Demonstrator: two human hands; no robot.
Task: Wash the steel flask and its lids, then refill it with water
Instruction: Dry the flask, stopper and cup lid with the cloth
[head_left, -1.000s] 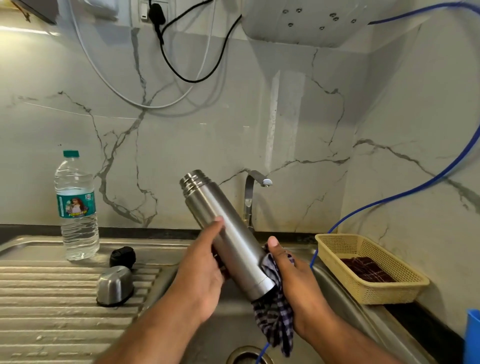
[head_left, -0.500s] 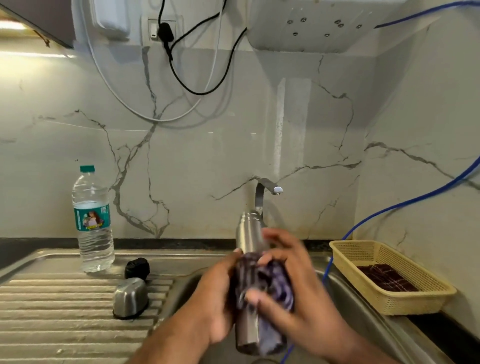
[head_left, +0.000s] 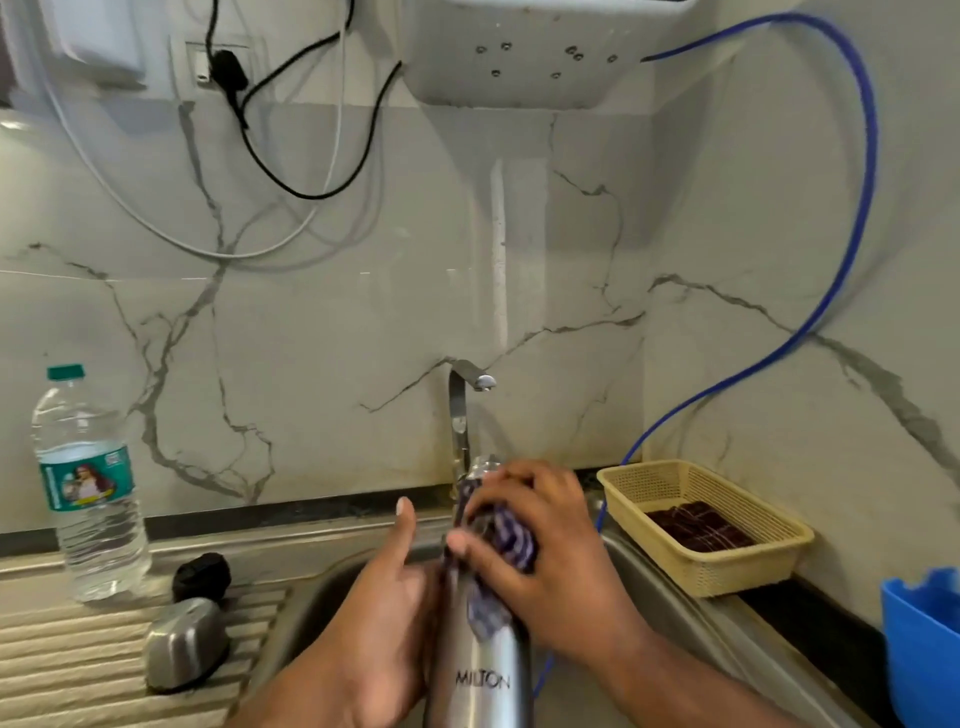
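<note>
Flask upright over the sink basin, both hands on it, cloth at the upper part.

We hold the tall cylindrical steel flask (head_left: 483, 670) upright above the stainless sink (head_left: 675, 587), its top just below the bent steel tap (head_left: 460, 410). Our left hand (head_left: 379, 634) cups the lower body from the left, palm against the metal. Its thumb is straight, pointing up, clear of the flask, and its fingers pass behind, out of sight. Our right hand (head_left: 561, 561) comes in from the right, fingers and thumb curled round the blue-checked cloth (head_left: 506, 540), clamping it against the flask's upper part. The domed steel lid (head_left: 182, 642) and small black lid (head_left: 202, 574) lie on the ribbed drainboard (head_left: 67, 654) at left, well apart from the flask, near a clear plastic water bottle (head_left: 88, 493).
</note>
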